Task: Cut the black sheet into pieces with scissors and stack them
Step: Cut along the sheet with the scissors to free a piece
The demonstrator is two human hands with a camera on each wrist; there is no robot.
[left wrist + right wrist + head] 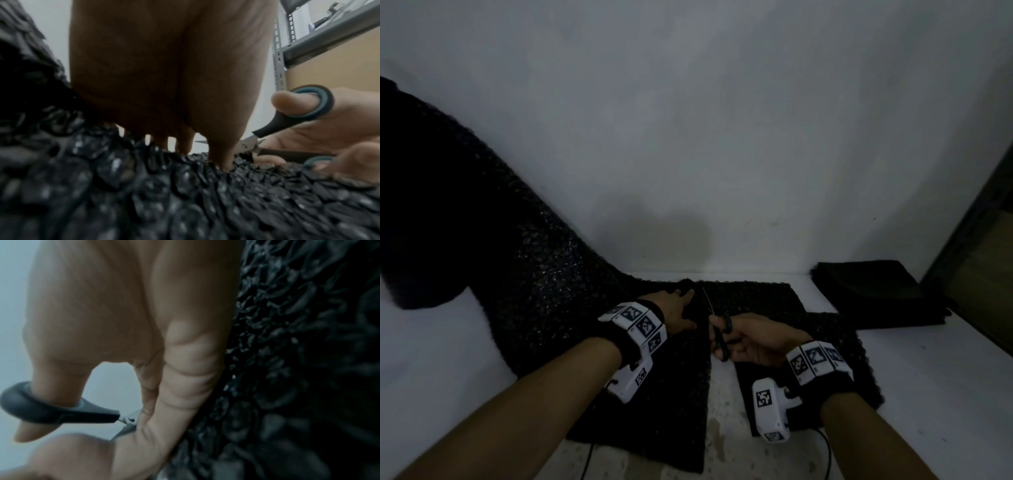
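A black bubble-textured sheet [544, 301] runs from a roll at the left across the white table [928, 377]. A cut runs up from its near edge, leaving a bare gap between the left part [671, 411] and the right part [835, 342]. My left hand [679, 305] presses flat on the sheet just left of the cut, fingers straight [183, 144]. My right hand [739, 339] grips black scissors [720, 330] with the thumb through a loop [41, 408]; the blades point away along the cut. The scissors [298, 113] work right beside my left fingers.
A stack of cut black pieces [876, 294] lies at the back right by the wall. A metal shelf rack [329, 40] with a brown board stands to the right. A white wall [722, 137] closes the table's far side.
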